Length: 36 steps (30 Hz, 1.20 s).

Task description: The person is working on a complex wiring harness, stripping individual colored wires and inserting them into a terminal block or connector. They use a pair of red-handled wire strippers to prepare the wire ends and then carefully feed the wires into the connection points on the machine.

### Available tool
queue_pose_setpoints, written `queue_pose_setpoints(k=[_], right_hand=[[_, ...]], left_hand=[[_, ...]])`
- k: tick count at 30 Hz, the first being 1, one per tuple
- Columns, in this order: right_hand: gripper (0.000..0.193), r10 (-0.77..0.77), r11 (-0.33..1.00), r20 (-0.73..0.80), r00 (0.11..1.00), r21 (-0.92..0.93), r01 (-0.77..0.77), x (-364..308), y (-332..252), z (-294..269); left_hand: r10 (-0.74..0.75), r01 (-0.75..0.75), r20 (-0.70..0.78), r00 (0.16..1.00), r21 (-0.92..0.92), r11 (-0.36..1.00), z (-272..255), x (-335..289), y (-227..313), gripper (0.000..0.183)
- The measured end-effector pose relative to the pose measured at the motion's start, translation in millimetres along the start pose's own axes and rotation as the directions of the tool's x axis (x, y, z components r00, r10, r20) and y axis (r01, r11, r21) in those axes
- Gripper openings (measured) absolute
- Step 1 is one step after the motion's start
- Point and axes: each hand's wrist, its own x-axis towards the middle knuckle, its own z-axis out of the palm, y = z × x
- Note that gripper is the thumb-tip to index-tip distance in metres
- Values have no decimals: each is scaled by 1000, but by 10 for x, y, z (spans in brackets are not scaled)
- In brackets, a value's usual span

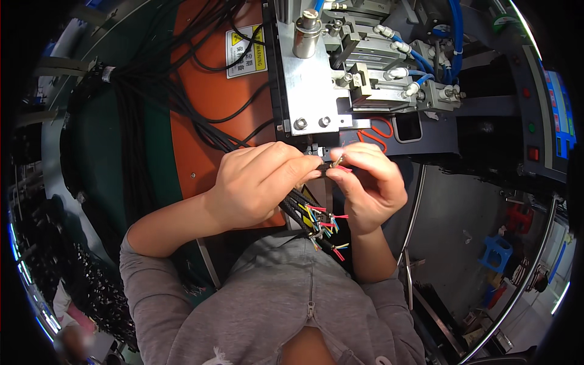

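My left hand (pixel 261 180) is closed, thumb and forefinger pinching a black cable (pixel 325 171) near its end, just in front of the machine's metal plate (pixel 313 91). My right hand (pixel 372 185) pinches the thin wires (pixel 340 163) at that cable's end; a red one shows between the fingertips. The fingers hide most of the wire tips. Below the hands, near my lap, hangs a bundle of black cables whose stripped ends fan out in red, yellow, blue and white wires (pixel 322 224).
Black cables (pixel 176 103) run over an orange panel (pixel 207 115) on the left. At the right stand pneumatic cylinders (pixel 371 85) with blue hoses (pixel 456 36). Red-handled scissors (pixel 384 135) lie beside a dark rectangular object (pixel 407 129). A blue stool (pixel 496 252) stands on the floor.
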Motion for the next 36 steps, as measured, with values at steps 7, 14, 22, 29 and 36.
queue_pose_setpoints(k=[7,14,22,29,36], right_hand=[[20,110,993,119,987,20,-113,33,59,-10],[23,-204,879,142,969,-408,245,53,-8,-41],[15,231,902,330,915,-425,-75,157,-132,-182],[10,563,809,298,771,-9,-588,69,12,-330],[4,259,848,175,950,-512,-136,12,78,-137]], left_hand=[[-39,39,29,999,-2,999,-21,6,27,15],[-126,117,165,978,65,991,-72,31,62,16],[-23,-33,173,985,313,949,1,-18,72,14],[17,-52,122,992,288,956,77,-62,66,29],[-5,-82,212,977,396,915,140,-97,69,33]])
